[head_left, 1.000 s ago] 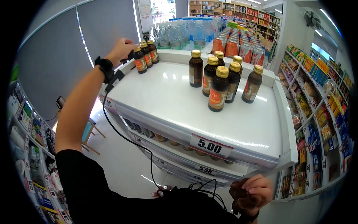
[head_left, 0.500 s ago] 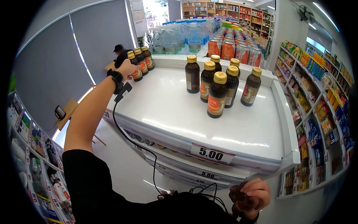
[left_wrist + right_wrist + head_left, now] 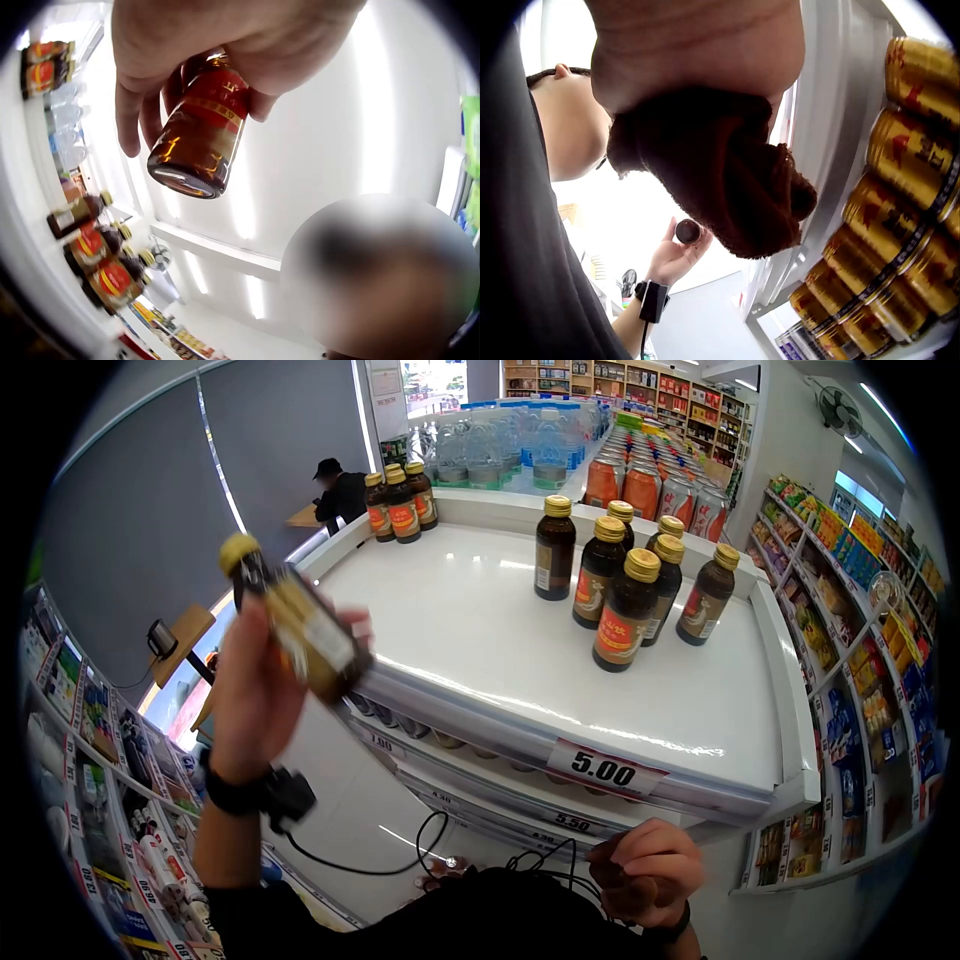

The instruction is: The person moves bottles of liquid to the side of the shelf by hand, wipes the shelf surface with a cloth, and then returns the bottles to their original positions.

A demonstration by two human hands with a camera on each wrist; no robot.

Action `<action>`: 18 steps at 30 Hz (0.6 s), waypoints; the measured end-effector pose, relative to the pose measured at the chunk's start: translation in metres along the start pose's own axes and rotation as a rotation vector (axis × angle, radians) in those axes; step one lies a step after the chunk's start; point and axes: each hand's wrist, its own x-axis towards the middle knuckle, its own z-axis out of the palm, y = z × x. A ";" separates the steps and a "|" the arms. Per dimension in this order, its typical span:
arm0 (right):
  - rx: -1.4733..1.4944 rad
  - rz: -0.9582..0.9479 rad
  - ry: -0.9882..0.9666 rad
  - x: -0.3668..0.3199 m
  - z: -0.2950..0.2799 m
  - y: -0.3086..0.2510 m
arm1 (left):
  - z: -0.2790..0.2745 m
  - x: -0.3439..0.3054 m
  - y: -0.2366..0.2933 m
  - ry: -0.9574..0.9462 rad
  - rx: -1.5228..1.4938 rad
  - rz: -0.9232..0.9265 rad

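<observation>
My left hand (image 3: pixel 258 695) grips a brown glass bottle (image 3: pixel 305 628) with a gold cap, tilted in the air off the shelf's left front edge. In the left wrist view the fingers wrap the bottle (image 3: pixel 206 139), showing its red label and glass base. Low at the front right, my right hand (image 3: pixel 665 857) holds a bunched brown cloth (image 3: pixel 712 172). Similar bottles (image 3: pixel 404 515) stand grouped in the white shelf top's (image 3: pixel 480 645) far left corner. Several more bottles (image 3: pixel 626 622) stand upright on its right side.
Raised white edging (image 3: pixel 790 690) borders the shelf top. Behind it stand water bottles (image 3: pixel 485 455) and red cans (image 3: pixel 640 488). Gold cans (image 3: pixel 900 217) line a lower tier. A black cable (image 3: pixel 350 870) hangs from the left wrist. A person (image 3: pixel 343 492) sits beyond the far left corner.
My left hand was at the far left corner bottles; it has come back toward me and now holds a bottle in the air. The right hand still holds the cloth, slightly farther left.
</observation>
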 end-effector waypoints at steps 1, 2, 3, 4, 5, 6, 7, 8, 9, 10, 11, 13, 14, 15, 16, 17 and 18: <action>-0.003 -0.018 -0.033 0.008 0.007 0.005 | -0.003 -0.024 -0.021 -0.053 -0.103 -0.007; 0.011 -0.006 -0.044 0.007 0.012 0.006 | 0.004 -0.035 -0.028 0.000 -0.107 -0.053; 0.021 -0.012 -0.079 0.010 0.017 0.010 | 0.008 -0.045 -0.035 0.059 -0.117 -0.069; 0.050 -0.011 -0.072 0.015 0.028 0.013 | 0.002 -0.057 -0.049 -0.009 -0.163 -0.115; 0.050 -0.010 -0.095 0.021 0.037 0.015 | -0.005 -0.068 -0.066 -0.073 -0.208 -0.167; 0.028 -0.037 -0.092 0.028 0.045 0.017 | -0.009 -0.076 -0.078 -0.110 -0.229 -0.248; 0.006 -0.064 -0.087 0.032 0.052 0.018 | -0.012 -0.083 -0.089 -0.150 -0.251 -0.329; -0.037 -0.064 -0.070 0.032 0.059 0.022 | -0.009 -0.087 -0.097 -0.178 -0.318 -0.369; -0.077 -0.045 0.005 0.030 0.073 0.023 | 0.004 -0.089 -0.099 -0.119 -0.410 -0.406; -0.028 -0.020 0.057 0.030 0.082 0.028 | 0.009 -0.094 -0.105 -0.110 -0.357 -0.465; 0.021 0.009 0.111 0.030 0.090 0.032 | 0.011 -0.097 -0.110 -0.098 -0.304 -0.528; 0.023 0.047 0.102 0.033 0.104 0.034 | 0.014 -0.090 -0.112 -0.329 0.286 -0.138; -0.101 0.049 0.032 0.033 0.107 0.034 | 0.012 -0.091 -0.100 -0.407 0.433 -0.277; -0.227 0.052 -0.036 0.033 0.110 0.033 | 0.007 -0.092 -0.099 -0.407 0.427 -0.276; -0.255 0.213 -0.007 0.028 0.115 0.031 | 0.003 -0.093 -0.099 -0.418 0.456 -0.340; -0.266 0.213 -0.009 0.028 0.118 0.032 | -0.001 -0.092 -0.100 -0.432 0.485 -0.402; -0.366 0.235 -0.083 0.030 0.119 0.035 | -0.005 -0.096 -0.108 -0.389 0.521 -0.341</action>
